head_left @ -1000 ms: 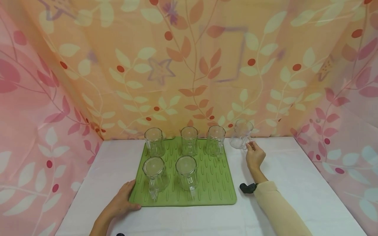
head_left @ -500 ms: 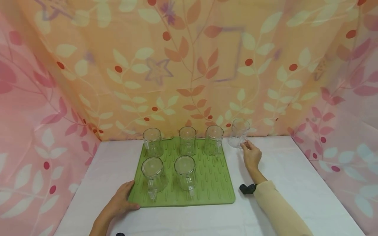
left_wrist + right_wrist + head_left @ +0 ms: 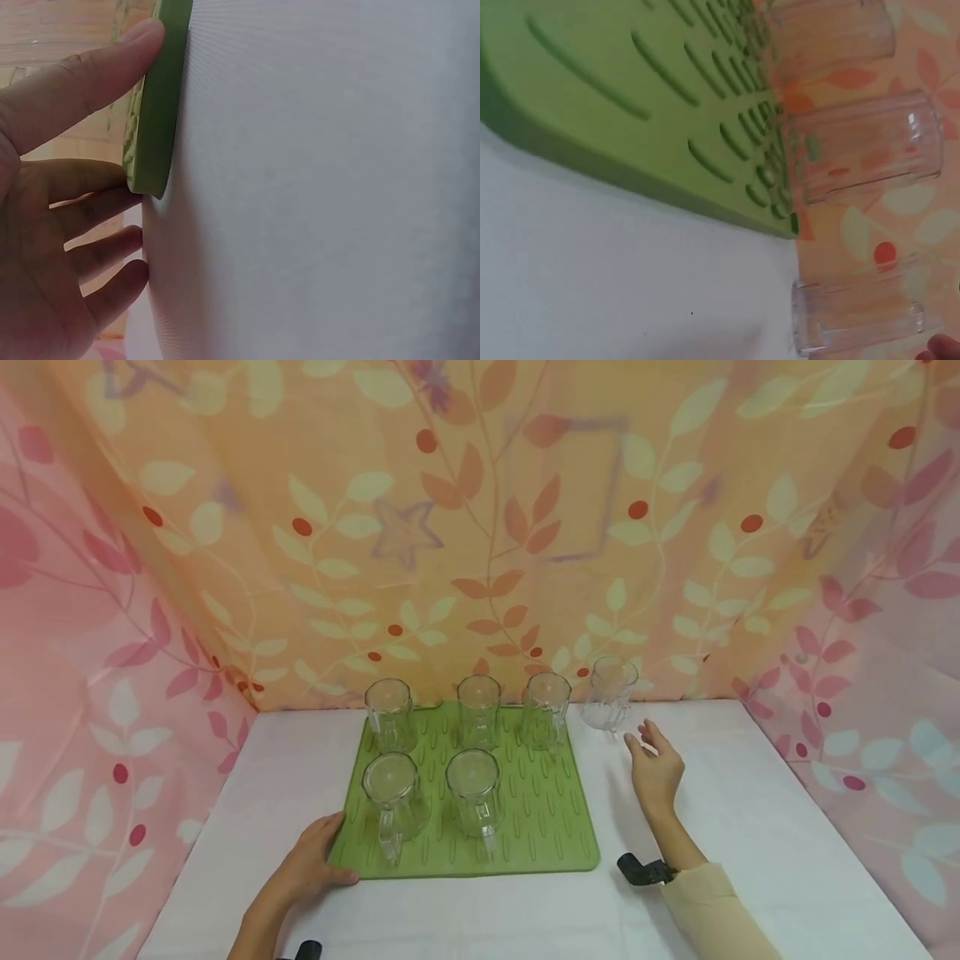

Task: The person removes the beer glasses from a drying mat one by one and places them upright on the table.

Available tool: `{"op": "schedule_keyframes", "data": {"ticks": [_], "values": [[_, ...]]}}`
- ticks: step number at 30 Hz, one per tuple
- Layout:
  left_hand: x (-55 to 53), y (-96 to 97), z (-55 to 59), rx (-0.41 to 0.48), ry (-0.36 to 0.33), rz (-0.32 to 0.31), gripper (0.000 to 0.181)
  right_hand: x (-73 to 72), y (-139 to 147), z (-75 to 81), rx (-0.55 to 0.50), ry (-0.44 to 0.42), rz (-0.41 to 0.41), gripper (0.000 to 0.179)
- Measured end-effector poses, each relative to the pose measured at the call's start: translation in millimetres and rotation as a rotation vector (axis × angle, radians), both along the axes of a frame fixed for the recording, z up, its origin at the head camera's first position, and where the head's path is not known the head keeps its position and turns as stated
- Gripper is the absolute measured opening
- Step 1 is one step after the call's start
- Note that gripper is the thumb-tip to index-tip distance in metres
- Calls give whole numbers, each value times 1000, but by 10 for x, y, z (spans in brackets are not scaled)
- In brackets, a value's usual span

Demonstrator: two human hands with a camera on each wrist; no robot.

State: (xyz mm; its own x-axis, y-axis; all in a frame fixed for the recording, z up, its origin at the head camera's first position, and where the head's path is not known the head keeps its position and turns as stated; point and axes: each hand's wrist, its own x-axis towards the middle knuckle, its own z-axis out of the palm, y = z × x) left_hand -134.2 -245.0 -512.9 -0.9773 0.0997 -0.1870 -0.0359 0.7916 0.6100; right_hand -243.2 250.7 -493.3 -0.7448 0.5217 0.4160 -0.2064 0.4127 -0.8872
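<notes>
A green ridged drying mat (image 3: 551, 827) lies on the white-covered table. Several clear glass mugs stand on it, including a front-left mug (image 3: 401, 810), a front-middle mug (image 3: 474, 793) and a back-right mug (image 3: 547, 714); the front ones look upside down. My left hand (image 3: 303, 864) rests at the mat's front-left corner. Its thumb (image 3: 112, 71) touches the front edge, with the fingers loosely extended along the left side. Off the mat, at the back right, stands another clear mug (image 3: 609, 697). Just in front of it my right hand (image 3: 657, 772) has its fingers apart, holding nothing.
Floral cloth (image 3: 480, 527) forms a wall behind the table's back edge, close to the rear mugs. Pink patterned cloth (image 3: 75, 693) hangs on the left and right sides. White tabletop (image 3: 750, 827) stretches to the right of the mat.
My right hand has let go of the mug's handle and drawn back towards me and rightward. The mug stays standing beside the mat. My left hand keeps its place.
</notes>
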Motion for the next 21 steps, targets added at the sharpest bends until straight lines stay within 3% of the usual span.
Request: {"op": "schedule_keyframes", "data": {"ticks": [6,11,21], "values": [[-14,0,-5,-27,-3,-14,110,260,-78,118,-51,-56,47,46],[-61,36,-13,-31,8,-16,110,434,-191,256,-41,-122,138,47],[-48,13,-13,-27,-3,-21,108,645,-519,231,-37,-159,326,32]]}}
